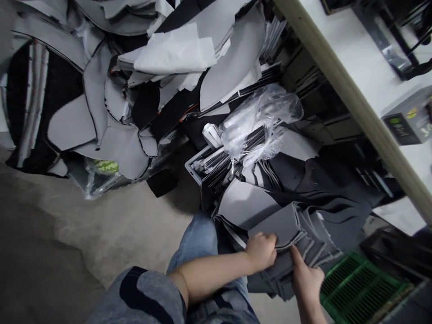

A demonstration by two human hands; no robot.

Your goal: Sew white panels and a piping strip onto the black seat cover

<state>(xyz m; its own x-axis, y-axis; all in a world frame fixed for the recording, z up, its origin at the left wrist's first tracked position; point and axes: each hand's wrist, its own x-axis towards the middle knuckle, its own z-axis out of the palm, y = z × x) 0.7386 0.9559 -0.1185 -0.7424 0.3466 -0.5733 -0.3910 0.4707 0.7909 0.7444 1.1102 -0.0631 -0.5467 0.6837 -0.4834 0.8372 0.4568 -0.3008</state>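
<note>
A pile of grey cut fabric panels point(276, 222), thick and dark along the edges, lies beside my knees under the bench. My left hand point(261, 251) is closed round the near edge of the upper panels. Just right of it, my right hand point(308, 274) grips the same layers at their edge, its index finger or thumb pointing up along them; its other fingers are partly hidden. More folded grey layers point(313, 238) fan out to the right of my hands. A larger light grey panel point(248, 202) lies behind them.
A white bench top with a wooden edge point(357, 105) crosses the upper right, carrying a small box point(410, 117). A green plastic crate point(359, 285) stands at lower right. A bin of strips under clear plastic point(259, 121) and heaped grey and black pieces point(118, 144) lie further off.
</note>
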